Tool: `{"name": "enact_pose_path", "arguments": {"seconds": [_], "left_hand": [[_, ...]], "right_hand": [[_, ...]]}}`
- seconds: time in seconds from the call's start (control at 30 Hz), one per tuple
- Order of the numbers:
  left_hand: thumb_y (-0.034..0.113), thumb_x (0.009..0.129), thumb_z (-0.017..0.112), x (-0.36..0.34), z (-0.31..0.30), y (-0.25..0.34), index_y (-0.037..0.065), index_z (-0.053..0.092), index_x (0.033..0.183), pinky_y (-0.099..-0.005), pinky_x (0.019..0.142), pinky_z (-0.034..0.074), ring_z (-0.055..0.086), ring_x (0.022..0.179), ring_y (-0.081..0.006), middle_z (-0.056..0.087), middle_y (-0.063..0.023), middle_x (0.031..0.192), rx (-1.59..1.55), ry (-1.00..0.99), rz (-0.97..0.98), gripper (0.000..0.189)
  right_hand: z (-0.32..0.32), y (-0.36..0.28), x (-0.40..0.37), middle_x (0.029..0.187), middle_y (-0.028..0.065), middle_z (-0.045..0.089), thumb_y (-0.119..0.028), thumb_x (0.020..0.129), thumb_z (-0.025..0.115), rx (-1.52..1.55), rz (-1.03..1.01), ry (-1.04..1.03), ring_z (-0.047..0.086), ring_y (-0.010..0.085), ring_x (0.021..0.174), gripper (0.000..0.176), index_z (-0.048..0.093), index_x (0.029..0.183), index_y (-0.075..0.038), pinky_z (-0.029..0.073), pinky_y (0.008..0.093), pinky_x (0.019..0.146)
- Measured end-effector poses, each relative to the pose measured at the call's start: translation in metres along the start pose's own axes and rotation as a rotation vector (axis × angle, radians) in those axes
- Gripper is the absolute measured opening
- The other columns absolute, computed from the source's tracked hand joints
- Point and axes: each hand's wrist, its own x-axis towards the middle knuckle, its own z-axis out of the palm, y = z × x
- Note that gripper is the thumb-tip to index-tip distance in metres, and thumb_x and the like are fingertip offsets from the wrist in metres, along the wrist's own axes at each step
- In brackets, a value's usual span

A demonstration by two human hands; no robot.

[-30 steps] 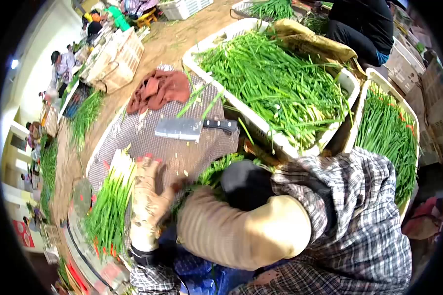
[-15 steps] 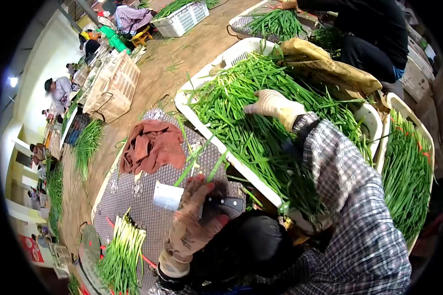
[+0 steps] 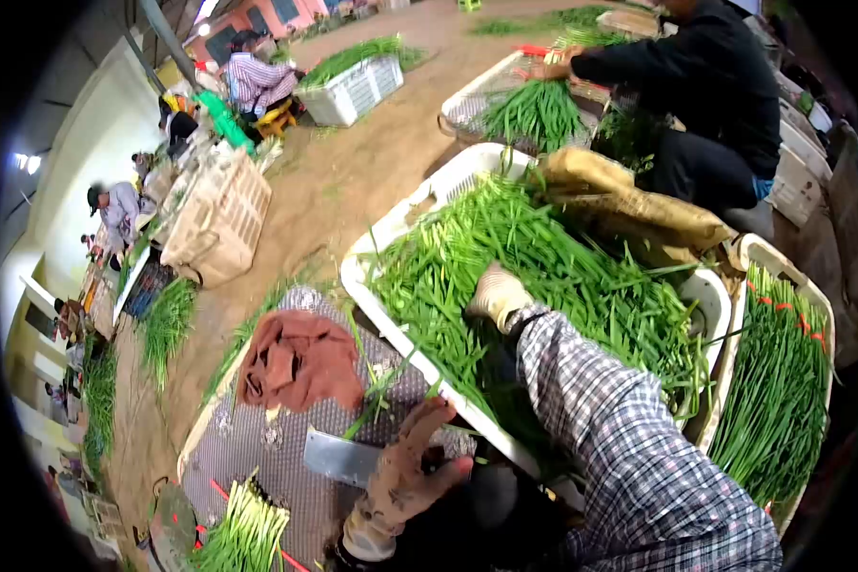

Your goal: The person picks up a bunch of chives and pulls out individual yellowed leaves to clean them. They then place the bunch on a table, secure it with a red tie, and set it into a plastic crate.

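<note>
My right hand point(image 3: 499, 296), in a pale striped glove, reaches into a white crate point(image 3: 405, 329) heaped with long green garlic chives point(image 3: 582, 257). Its fingers are sunk among the leaves, so their grip is hidden. Beside the crate's near corner my left hand point(image 3: 405, 481), in a dirty brown glove, is open, fingers curved and apart, holding nothing. A cleaver point(image 3: 341, 458) lies on the patterned mat just left of it, its handle hidden behind the hand. A bunch of trimmed chives point(image 3: 246, 522) lies at the mat's lower edge beside a red strip.
A brown cloth point(image 3: 300, 362) lies on the mat point(image 3: 257, 453). At right stands a crate of chives with red ties point(image 3: 777, 381). Tan sacking point(image 3: 629, 205) covers the crate's far edge. A person in black point(image 3: 705, 95) works beyond it; other people and crates point(image 3: 219, 224) line the left.
My right hand has moved down and slightly inward, deeper into the chives. My left hand has shifted lower and to the right, off the cleaver. The view has tilted up.
</note>
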Motion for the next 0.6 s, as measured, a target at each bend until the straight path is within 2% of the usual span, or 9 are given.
{"name": "enact_pose_path", "arguments": {"seconds": [0.1, 0.17, 0.2, 0.23, 0.3, 0.33, 0.5, 0.57, 0.6], "left_hand": [[0.014, 0.074, 0.073, 0.006, 0.003, -0.005, 0.006, 0.048, 0.123, -0.0361, 0.096, 0.04, 0.044, 0.122, -0.029, 0.047, -0.0145, 0.127, 0.084, 0.003, 0.026, 0.055], [0.013, 0.074, 0.072, 0.009, 0.012, -0.022, 0.005, 0.048, 0.122, -0.0356, 0.096, 0.039, 0.045, 0.12, -0.0301, 0.049, -0.0148, 0.125, -0.001, 0.007, 0.148, 0.055], [0.011, 0.074, 0.072, 0.01, 0.014, -0.021, 0.003, 0.048, 0.123, -0.0351, 0.098, 0.037, 0.044, 0.121, -0.0273, 0.048, -0.0145, 0.126, -0.048, -0.017, 0.081, 0.055], [0.009, 0.075, 0.071, 0.014, 0.015, -0.02, 0.002, 0.047, 0.124, -0.0346, 0.099, 0.035, 0.042, 0.123, -0.0244, 0.048, -0.0142, 0.127, -0.096, -0.04, 0.025, 0.055], [0.01, 0.076, 0.07, 0.021, 0.014, -0.013, 0.002, 0.047, 0.124, -0.0344, 0.099, 0.035, 0.042, 0.122, -0.023, 0.048, -0.0133, 0.128, -0.124, -0.079, -0.013, 0.054], [0.011, 0.077, 0.07, 0.022, 0.013, -0.012, 0.002, 0.047, 0.125, -0.0342, 0.099, 0.035, 0.043, 0.121, -0.0215, 0.047, -0.0125, 0.128, -0.15, -0.12, -0.057, 0.053], [0.012, 0.078, 0.069, 0.035, 0.011, -0.021, 0.002, 0.044, 0.126, -0.0334, 0.095, 0.039, 0.046, 0.117, -0.0229, 0.05, -0.0139, 0.124, -0.242, -0.101, -0.07, 0.055], [0.009, 0.079, 0.068, 0.044, 0.014, -0.03, 0.001, 0.039, 0.13, -0.0314, 0.096, 0.038, 0.046, 0.117, -0.0241, 0.049, -0.0143, 0.125, -0.438, 0.057, -0.193, 0.059], [0.008, 0.08, 0.067, 0.056, 0.012, -0.067, -0.002, 0.029, 0.135, -0.0314, 0.097, 0.037, 0.043, 0.119, -0.0256, 0.041, -0.0178, 0.131, -0.675, 0.003, -0.239, 0.068]], "right_hand": [[0.035, -0.001, 0.025, 0.11, 0.022, 0.058, -0.031, 0.067, 0.073, 0.107, 0.152, 0.19, 0.057, 0.0266, 0.104, 0.092, 0.024, 0.133, 0.01, 0.047, 0.0332, 0.086], [0.035, -0.008, 0.023, 0.109, 0.0192, 0.059, -0.029, 0.069, 0.071, 0.09, 0.212, 0.166, 0.057, 0.0256, 0.104, 0.088, 0.025, 0.134, 0.009, 0.047, 0.0343, 0.085], [0.026, -0.007, 0.022, 0.109, 0.0207, 0.059, -0.029, 0.068, 0.072, 0.071, 0.163, 0.074, 0.058, 0.0262, 0.102, 0.093, 0.02, 0.135, 0.009, 0.048, 0.0348, 0.084], [0.019, 0.0, 0.016, 0.111, 0.0233, 0.058, -0.038, 0.06, 0.076, 0.087, 0.139, 0.065, 0.06, 0.0285, 0.097, 0.093, 0.035, 0.128, 0.011, 0.048, 0.0324, 0.083], [0.008, 0.014, 0.028, 0.104, 0.0221, 0.062, -0.04, 0.059, 0.076, 0.033, -0.102, -0.069, 0.062, 0.0292, 0.09, 0.071, 0.057, 0.106, 0.011, 0.049, 0.0334, 0.08], [0.005, 0.018, 0.033, 0.106, 0.0185, 0.062, -0.039, 0.064, 0.074, 0.161, 0.093, -0.115, 0.061, 0.0283, 0.095, 0.056, 0.064, 0.097, 0.005, 0.048, 0.0342, 0.083], [0.006, 0.066, 0.045, 0.103, 0.0149, 0.064, -0.043, 0.058, 0.076, 0.398, -0.164, -0.114, 0.06, 0.025, 0.09, 0.067, 0.063, 0.101, 0.005, 0.048, 0.0346, 0.078], [0.011, 0.067, 0.041, 0.099, 0.0177, 0.064, -0.044, 0.057, 0.076, 0.425, -0.29, -0.145, 0.06, 0.0247, 0.089, 0.067, 0.063, 0.099, 0.006, 0.047, 0.0343, 0.08], [0.012, 0.065, 0.033, 0.101, 0.0188, 0.063, -0.044, 0.057, 0.077, 0.437, -0.273, -0.131, 0.06, 0.0242, 0.09, 0.069, 0.062, 0.1, 0.007, 0.046, 0.034, 0.081]]}}
